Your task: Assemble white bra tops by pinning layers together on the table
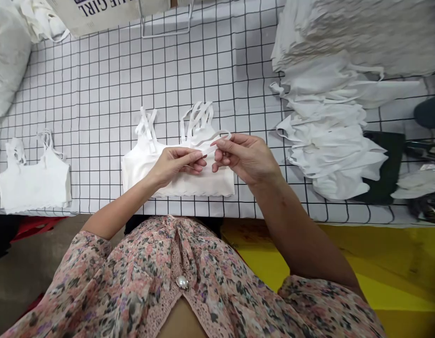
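Head view: a white strap [209, 149] is held near the middle of the frame, above the white top [140, 171] that is laid on the gridded surface [101, 84]. By the left hand [182, 161] the strap is pinched between thumb and forefinger; by the right hand [247, 157] it is pinched a little to the right, so the grip of each is clamped on the strap, with a short stretch left between them. Whether one top or several layers lie beneath cannot be told.

The strap is judged to be light, soft and limp, perhaps slightly elastic, and easily twisted; it is best taken flat between thumb and fingertip. The top, judged to be thin and pliable, should be lifted by its hem or side edges, since the straps could be tangled.

At the upper left edge, a pale bulky bag [8, 56] is seen; its contents cannot be made out. Near the top left, a box-like package [108, 19] is printed with the word GIRL, and what is held inside is hidden. At right, loose white garments [330, 136] are heaped without any container being visible.
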Demonstrator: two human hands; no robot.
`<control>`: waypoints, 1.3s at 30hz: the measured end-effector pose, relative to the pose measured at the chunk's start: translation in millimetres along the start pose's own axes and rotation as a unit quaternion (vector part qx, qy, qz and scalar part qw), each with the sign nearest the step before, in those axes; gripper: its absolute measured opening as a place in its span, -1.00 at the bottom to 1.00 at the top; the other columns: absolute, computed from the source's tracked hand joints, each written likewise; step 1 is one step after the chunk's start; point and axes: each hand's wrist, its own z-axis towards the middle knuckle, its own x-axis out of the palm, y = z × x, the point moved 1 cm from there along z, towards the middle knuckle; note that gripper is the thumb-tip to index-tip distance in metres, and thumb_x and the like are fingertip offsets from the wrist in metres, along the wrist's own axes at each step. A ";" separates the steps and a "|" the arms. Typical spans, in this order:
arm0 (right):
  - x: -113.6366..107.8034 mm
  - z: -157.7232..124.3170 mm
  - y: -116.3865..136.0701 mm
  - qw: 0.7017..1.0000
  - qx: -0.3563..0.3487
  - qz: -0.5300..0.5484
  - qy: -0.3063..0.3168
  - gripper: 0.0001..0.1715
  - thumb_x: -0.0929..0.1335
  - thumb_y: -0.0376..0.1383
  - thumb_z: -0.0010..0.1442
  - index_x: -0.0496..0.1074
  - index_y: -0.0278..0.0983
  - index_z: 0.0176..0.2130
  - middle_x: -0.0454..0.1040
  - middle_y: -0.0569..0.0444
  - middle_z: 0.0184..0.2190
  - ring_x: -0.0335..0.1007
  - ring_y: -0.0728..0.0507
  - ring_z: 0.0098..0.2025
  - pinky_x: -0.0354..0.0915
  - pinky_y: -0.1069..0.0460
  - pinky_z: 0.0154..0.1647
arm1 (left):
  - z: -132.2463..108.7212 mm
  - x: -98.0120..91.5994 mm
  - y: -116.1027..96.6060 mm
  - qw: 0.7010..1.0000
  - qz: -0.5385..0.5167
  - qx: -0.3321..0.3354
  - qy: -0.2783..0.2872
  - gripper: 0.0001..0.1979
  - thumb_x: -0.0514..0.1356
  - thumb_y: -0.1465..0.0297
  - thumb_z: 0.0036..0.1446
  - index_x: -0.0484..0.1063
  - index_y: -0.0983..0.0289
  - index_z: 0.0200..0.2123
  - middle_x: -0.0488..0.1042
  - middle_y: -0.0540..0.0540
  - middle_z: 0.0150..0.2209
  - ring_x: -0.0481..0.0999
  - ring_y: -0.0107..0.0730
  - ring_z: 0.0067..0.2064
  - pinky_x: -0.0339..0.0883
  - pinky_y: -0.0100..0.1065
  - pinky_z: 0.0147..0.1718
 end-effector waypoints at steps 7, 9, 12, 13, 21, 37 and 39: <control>-1.5 -7.4 11.8 0.879 -0.334 -0.339 -0.006 -0.67 0.55 -0.12 0.37 0.67 -0.08 0.09 0.69 -0.03 0.08 0.59 -0.32 0.21 0.51 -0.35 0.31 | -2.6 3.9 -11.0 0.986 0.088 0.136 -0.031 -0.75 0.56 0.18 0.11 0.69 0.22 -0.36 0.63 0.02 -0.39 0.55 -0.52 -0.40 0.54 -0.36 -0.29; 2.4 -4.8 14.7 0.878 -0.334 -0.340 0.050 -0.79 0.50 -0.15 0.43 0.71 -0.04 0.03 0.73 0.03 -0.05 0.63 -0.28 0.11 0.53 -0.33 0.25 | -4.1 6.7 -16.7 0.981 0.110 0.153 -0.037 -0.71 0.55 0.13 0.15 0.68 0.21 -0.35 0.64 0.03 -0.36 0.53 -0.51 -0.39 0.53 -0.35 -0.29; 5.6 0.1 16.2 0.888 -0.323 -0.326 0.029 -0.90 0.53 -0.13 0.40 0.74 -0.01 -0.11 0.69 0.08 -0.28 0.59 -0.21 -0.16 0.54 -0.29 0.07 | -3.6 10.2 -21.3 0.975 0.120 0.185 -0.040 -0.67 0.53 0.07 0.19 0.67 0.21 -0.32 0.62 0.04 -0.36 0.52 -0.48 -0.37 0.50 -0.32 -0.30; 6.3 1.1 16.4 0.890 -0.324 -0.322 0.016 -0.92 0.55 -0.13 0.39 0.74 -0.01 -0.14 0.67 0.09 -0.31 0.57 -0.20 -0.20 0.54 -0.29 0.05 | -2.7 10.9 -21.8 0.971 0.123 0.198 -0.043 -0.66 0.52 0.06 0.20 0.67 0.21 -0.32 0.60 0.03 -0.37 0.52 -0.47 -0.37 0.48 -0.32 -0.31; 4.4 3.2 14.5 0.898 -0.276 -0.341 -0.039 -0.84 0.52 -0.10 0.39 0.68 -0.05 -0.25 0.63 0.07 -0.35 0.55 -0.22 -0.19 0.54 -0.30 0.06 | 6.3 -4.2 -11.9 0.901 0.324 0.273 -0.095 -0.80 0.42 0.24 0.36 0.56 0.19 -0.27 0.61 0.05 -0.22 0.53 -0.35 -0.17 0.42 -0.25 -0.08; -11.6 -1.5 -16.0 0.877 -0.295 -0.380 -0.014 -0.89 0.52 -0.05 0.40 0.67 0.03 -0.19 0.60 0.05 -0.29 0.55 -0.28 -0.06 0.48 -0.34 0.17 | 23.1 -13.6 39.7 0.806 0.501 0.297 -0.104 -0.89 0.33 0.26 0.42 0.67 0.05 -0.21 0.40 -0.02 -0.39 0.43 -0.19 -0.11 0.11 -0.04 0.20; -12.3 -5.9 -17.8 0.859 -0.321 -0.399 -0.018 -0.88 0.52 -0.04 0.39 0.66 0.02 -0.18 0.60 0.05 -0.31 0.55 -0.28 -0.08 0.49 -0.32 0.12 | 23.1 -12.6 41.8 0.807 0.497 0.308 -0.089 -0.85 0.29 0.29 0.44 0.67 0.04 -0.22 0.38 -0.02 -0.40 0.43 -0.20 -0.12 0.11 -0.03 0.22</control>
